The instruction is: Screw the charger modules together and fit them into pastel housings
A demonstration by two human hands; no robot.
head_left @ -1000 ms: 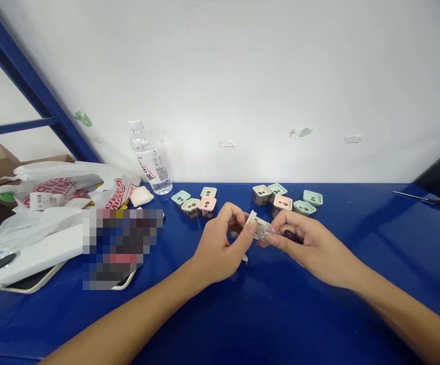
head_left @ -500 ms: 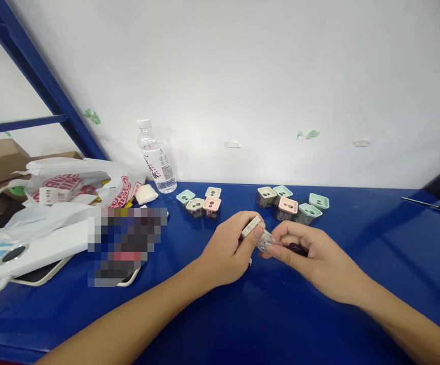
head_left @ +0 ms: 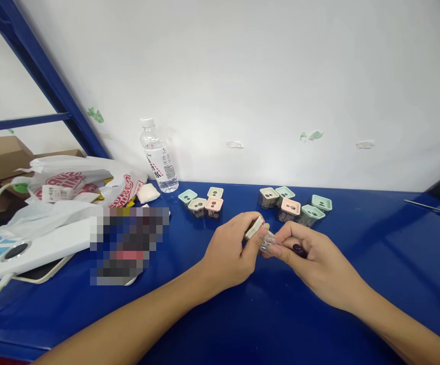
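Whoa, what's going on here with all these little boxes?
A person's left hand and right hand hold a small pale-and-clear piece between them. The right hand also has something dark tucked in it. Beyond them, nine little boxes stand on the blue table, four left, five right.

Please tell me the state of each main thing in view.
Left hand: curled around small piece
Right hand: pinching its clear end
Small piece: tilted
Dark object: partly hidden by right hand
Pastel-topped containers: standing in two groups
Bottle: capped
Bag: crumpled
Slim tool: lying flat
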